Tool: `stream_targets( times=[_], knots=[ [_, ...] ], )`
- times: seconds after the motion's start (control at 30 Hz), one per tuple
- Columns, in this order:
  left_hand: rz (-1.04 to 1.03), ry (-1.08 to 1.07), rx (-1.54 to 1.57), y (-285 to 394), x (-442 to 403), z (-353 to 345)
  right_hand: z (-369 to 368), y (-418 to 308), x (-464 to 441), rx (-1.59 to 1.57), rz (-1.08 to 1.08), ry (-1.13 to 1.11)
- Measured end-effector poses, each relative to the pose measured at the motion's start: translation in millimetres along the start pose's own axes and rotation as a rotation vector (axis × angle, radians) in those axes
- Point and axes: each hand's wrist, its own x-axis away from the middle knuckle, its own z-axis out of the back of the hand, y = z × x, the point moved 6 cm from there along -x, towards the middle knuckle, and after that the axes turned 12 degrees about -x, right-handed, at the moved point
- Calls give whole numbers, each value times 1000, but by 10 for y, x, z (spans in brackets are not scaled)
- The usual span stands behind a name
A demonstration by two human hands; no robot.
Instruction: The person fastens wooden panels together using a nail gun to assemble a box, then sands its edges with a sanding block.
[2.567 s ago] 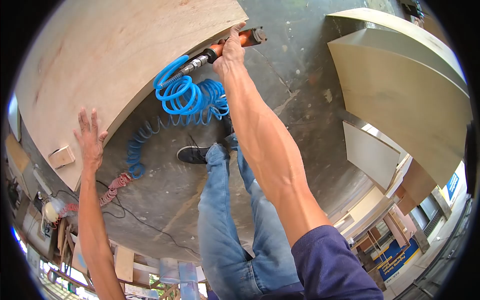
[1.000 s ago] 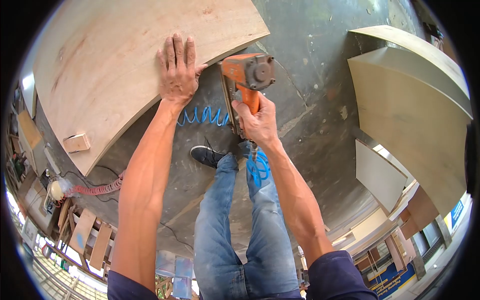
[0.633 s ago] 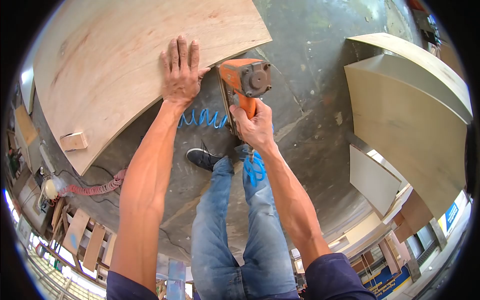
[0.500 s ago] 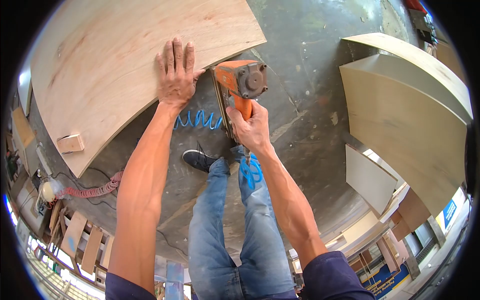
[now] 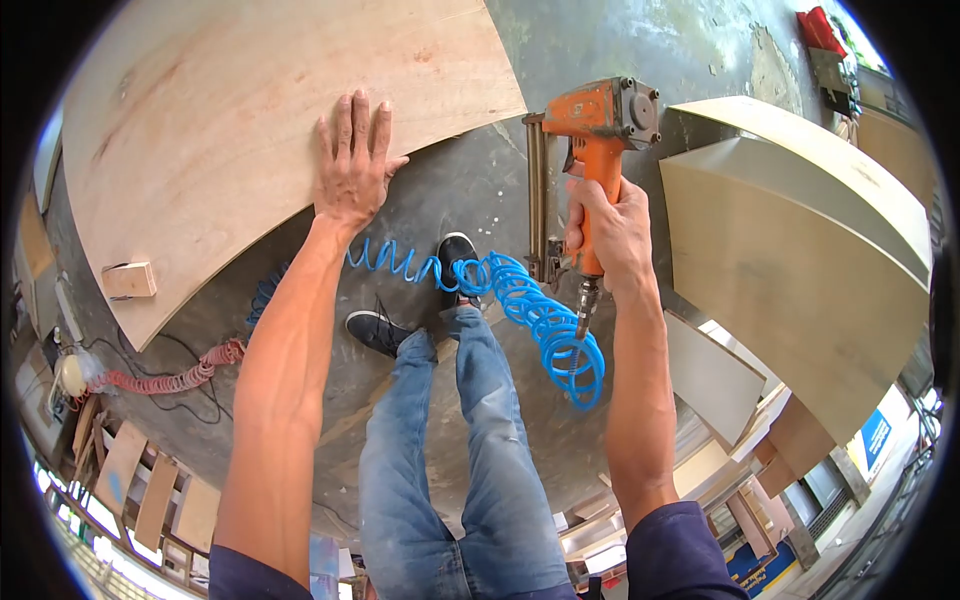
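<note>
That nail gun is plain orange with a dark grey cap, the hose bright blue; the board pale tan, streaked reddish-brown; the jeans faded blue.

It was a woodworking workshop. A scuffed, stained concrete floor lay underfoot, a broad plywood panel on one side and a curved wooden piece on the other. An orange nail gun joined a coiled blue hose; loose boards stood near the edge.

Orange nail gun, upright, beside pale curved-edged wooden panel
</note>
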Motion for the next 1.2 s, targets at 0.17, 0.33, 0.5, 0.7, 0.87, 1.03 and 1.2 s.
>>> stream_targets(
  times=[0.17, 0.33, 0.5, 0.7, 0.87, 1.03, 1.2],
  knots=[
    [-7, -19, 2, 1, 11, -5, 11, -73, -175, 29, 7, -46],
    [-3, -1, 31, -4, 10, -10, -22, -72, -264, 60, -3, -47],
    [-3, -6, 18, 0, 12, -22, -35, -65, -293, 89, -1, -45],
    [-4, -6, 19, -3, 14, -14, -4, -14, -327, 91, 13, -55],
    [-3, -9, 25, -3, 10, -18, 15, 4, -329, 121, 17, -69],
    [-3, -7, 21, 2, 4, -9, -25, -7, -286, 95, 38, -84],
    [-3, -8, 18, 2, 1, -14, -51, 37, -292, 121, 44, -94]
  ],
)
